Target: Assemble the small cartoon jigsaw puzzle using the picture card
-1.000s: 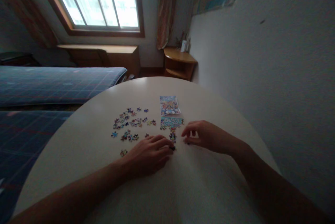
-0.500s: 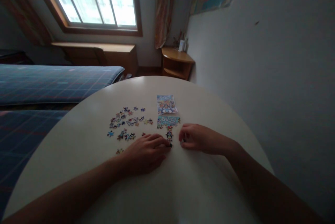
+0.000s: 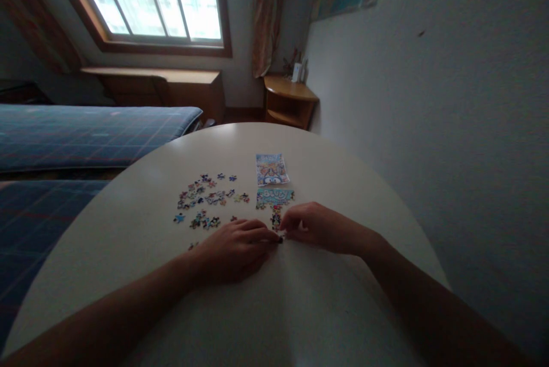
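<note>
Head view, left to right across the round tabletop (image 3: pixel 343 184). Toward its left edge: loose jigsaw pieces (image 3: pixel 213 198), spread in patches with gaps between, probably so single shapes can be told apart. One light-blue piece (image 3: pixel 179 218) sits a little off from the rest. Left hand (image 3: pixel 238 250) palm down, fingertips at a dark piece (image 3: pixel 281 239), seemingly to steady it; gripped or only pressed, cannot tell. Mid-tabletop, toward the far edge: printed picture sheet (image 3: pixel 272 170), likely laid there for easy looking. Just on its near side, blue puzzle section (image 3: pixel 274 196), with a narrow strip (image 3: pixel 276 217) running toward the near edge. Right hand (image 3: pixel 315 227), right-edge side: fingers curled narrow by the strip's lower end; any piece between them, cannot tell.
</note>
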`<state>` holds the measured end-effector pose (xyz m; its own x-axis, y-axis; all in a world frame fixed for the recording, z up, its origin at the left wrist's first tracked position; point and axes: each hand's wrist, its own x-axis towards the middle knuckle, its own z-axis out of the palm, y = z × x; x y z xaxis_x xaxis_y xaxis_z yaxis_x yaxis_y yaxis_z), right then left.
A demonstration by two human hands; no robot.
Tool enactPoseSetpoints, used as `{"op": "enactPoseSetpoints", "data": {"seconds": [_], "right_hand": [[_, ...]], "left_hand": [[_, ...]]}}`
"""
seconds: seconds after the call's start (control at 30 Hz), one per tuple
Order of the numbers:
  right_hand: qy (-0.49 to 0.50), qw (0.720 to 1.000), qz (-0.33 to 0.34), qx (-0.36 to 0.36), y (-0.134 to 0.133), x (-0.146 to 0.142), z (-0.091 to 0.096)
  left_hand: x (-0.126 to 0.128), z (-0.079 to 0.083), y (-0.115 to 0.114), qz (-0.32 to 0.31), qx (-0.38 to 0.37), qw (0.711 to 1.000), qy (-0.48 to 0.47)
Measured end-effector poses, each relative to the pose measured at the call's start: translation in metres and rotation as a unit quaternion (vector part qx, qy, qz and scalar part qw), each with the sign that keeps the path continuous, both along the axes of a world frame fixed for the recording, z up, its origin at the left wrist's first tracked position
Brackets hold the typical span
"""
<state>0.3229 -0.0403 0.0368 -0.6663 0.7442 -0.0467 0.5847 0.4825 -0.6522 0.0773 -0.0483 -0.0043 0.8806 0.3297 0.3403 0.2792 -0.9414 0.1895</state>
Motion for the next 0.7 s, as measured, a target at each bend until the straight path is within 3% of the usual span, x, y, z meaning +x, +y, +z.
{"op": "enactPoseSetpoints", "data": {"seconds": [0.7], "right_hand": [[-0.029, 0.999, -0.032, 0.007, 0.0002, 0.0002, -0.0066]], "left_hand": [[-0.0007, -0.0005, -0.0011, -0.02, -0.012, 1.0, -0.006]]}}
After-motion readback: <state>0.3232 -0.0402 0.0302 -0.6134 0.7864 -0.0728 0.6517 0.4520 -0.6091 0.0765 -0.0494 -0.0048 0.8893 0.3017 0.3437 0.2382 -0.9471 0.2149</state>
